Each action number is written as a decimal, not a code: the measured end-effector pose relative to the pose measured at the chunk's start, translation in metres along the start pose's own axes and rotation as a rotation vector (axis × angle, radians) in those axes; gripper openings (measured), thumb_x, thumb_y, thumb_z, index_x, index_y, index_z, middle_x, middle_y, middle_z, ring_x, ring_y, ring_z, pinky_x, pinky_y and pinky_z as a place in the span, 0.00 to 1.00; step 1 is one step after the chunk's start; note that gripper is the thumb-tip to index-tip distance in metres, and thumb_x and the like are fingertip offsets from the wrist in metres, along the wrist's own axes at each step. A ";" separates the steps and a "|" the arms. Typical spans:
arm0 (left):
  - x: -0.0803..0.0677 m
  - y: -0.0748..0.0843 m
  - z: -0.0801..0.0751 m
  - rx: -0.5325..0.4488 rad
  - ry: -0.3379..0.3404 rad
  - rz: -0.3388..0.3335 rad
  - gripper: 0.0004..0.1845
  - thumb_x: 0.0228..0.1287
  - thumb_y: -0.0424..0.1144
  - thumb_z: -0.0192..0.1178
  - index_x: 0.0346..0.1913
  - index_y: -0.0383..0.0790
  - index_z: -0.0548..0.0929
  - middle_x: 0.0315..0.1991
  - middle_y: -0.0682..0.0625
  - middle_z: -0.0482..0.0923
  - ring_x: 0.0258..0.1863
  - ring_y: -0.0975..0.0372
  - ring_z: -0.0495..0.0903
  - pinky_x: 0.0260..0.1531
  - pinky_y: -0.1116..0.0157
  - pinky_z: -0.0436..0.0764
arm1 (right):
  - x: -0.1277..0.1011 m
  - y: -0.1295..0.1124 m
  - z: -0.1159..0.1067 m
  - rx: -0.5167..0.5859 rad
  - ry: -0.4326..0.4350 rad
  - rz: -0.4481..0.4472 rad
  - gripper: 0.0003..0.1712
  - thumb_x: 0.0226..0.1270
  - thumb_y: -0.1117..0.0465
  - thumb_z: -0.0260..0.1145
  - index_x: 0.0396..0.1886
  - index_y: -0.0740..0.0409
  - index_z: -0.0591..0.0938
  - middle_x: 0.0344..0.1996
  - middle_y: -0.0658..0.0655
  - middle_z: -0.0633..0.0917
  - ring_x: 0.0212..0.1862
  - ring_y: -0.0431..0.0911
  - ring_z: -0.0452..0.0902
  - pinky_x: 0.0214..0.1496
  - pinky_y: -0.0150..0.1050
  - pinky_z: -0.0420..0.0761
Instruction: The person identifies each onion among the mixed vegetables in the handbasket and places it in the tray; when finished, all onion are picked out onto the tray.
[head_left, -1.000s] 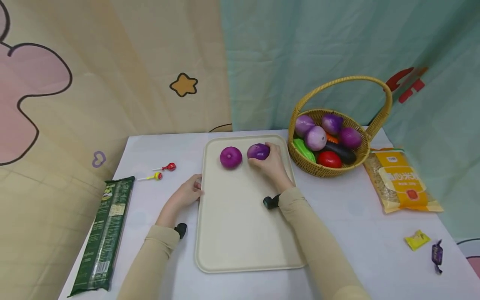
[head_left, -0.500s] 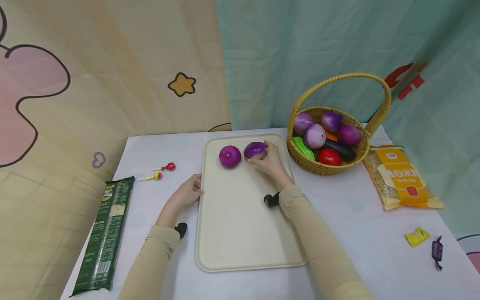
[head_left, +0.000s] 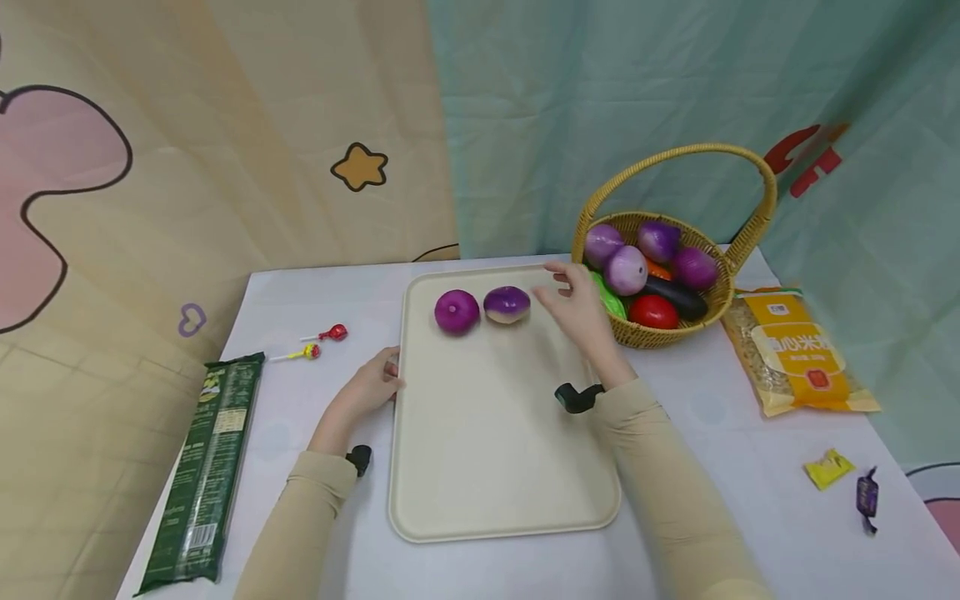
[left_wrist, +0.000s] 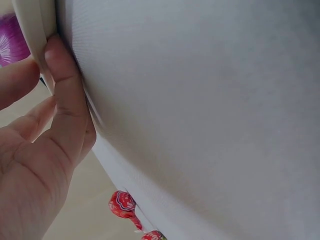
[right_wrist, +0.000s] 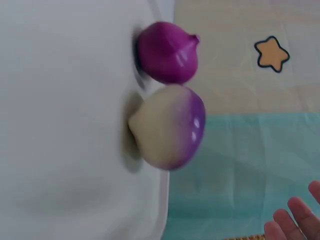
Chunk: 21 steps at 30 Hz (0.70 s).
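A cream tray (head_left: 502,433) lies on the white table, bearing a magenta onion (head_left: 457,312) and a purple-and-white turnip (head_left: 507,305) side by side near its far end. In the right wrist view the turnip (right_wrist: 170,127) shows its pale lower half, close to the onion (right_wrist: 169,52). My left hand (head_left: 367,385) pinches the tray's left rim; the left wrist view has thumb and fingers on either side of that rim (left_wrist: 39,30). Above the tray's far right corner my right hand (head_left: 581,312) hovers beside the basket, fingers loosely bent and holding nothing.
A wicker basket (head_left: 637,335) with a tall handle holds several vegetables at back right. Beside it lies a grain bag (head_left: 798,350), with two wrapped candies nearer the front. Two lollipops (head_left: 337,332) and a long green packet (head_left: 202,475) lie on the left.
My right hand has let go of the turnip and moved right toward the basket. The turnip sits slightly nearer the onion. My left hand has stayed at the tray rim.
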<state>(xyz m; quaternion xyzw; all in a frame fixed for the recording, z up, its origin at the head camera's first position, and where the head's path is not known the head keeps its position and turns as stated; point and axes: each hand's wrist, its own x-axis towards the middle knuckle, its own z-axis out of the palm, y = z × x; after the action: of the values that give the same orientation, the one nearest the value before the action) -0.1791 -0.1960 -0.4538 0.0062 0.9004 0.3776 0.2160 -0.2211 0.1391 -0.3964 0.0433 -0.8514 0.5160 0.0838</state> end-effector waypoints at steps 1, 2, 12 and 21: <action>0.000 0.000 -0.001 0.002 0.001 -0.003 0.33 0.70 0.29 0.52 0.75 0.31 0.55 0.49 0.37 0.72 0.37 0.56 0.77 0.39 0.64 0.77 | -0.001 0.000 -0.009 0.003 0.037 -0.019 0.25 0.66 0.58 0.67 0.60 0.64 0.77 0.57 0.66 0.77 0.61 0.60 0.73 0.63 0.54 0.75; 0.000 0.000 -0.001 0.005 0.001 -0.004 0.33 0.70 0.29 0.52 0.75 0.31 0.55 0.49 0.37 0.72 0.37 0.56 0.77 0.39 0.64 0.77 | -0.001 0.001 -0.018 0.003 0.079 -0.033 0.24 0.66 0.59 0.68 0.58 0.65 0.79 0.55 0.66 0.78 0.59 0.60 0.74 0.63 0.53 0.75; 0.000 0.001 -0.004 0.009 0.004 0.013 0.33 0.70 0.29 0.52 0.75 0.30 0.54 0.49 0.36 0.72 0.39 0.55 0.77 0.41 0.62 0.78 | 0.004 0.033 -0.088 -0.072 0.298 0.135 0.27 0.66 0.48 0.67 0.58 0.60 0.80 0.56 0.60 0.81 0.60 0.50 0.75 0.61 0.38 0.75; -0.003 0.000 -0.001 -0.017 0.001 0.007 0.33 0.70 0.29 0.51 0.75 0.30 0.55 0.51 0.35 0.72 0.42 0.53 0.78 0.43 0.59 0.79 | 0.015 0.053 -0.098 -0.066 0.176 0.272 0.45 0.63 0.38 0.65 0.72 0.58 0.65 0.69 0.62 0.67 0.71 0.55 0.62 0.74 0.50 0.62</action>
<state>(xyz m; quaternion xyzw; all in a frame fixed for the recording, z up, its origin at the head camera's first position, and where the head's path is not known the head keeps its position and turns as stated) -0.1770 -0.1970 -0.4519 0.0074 0.8972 0.3860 0.2144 -0.2352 0.2510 -0.3956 -0.1204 -0.8552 0.4963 0.0888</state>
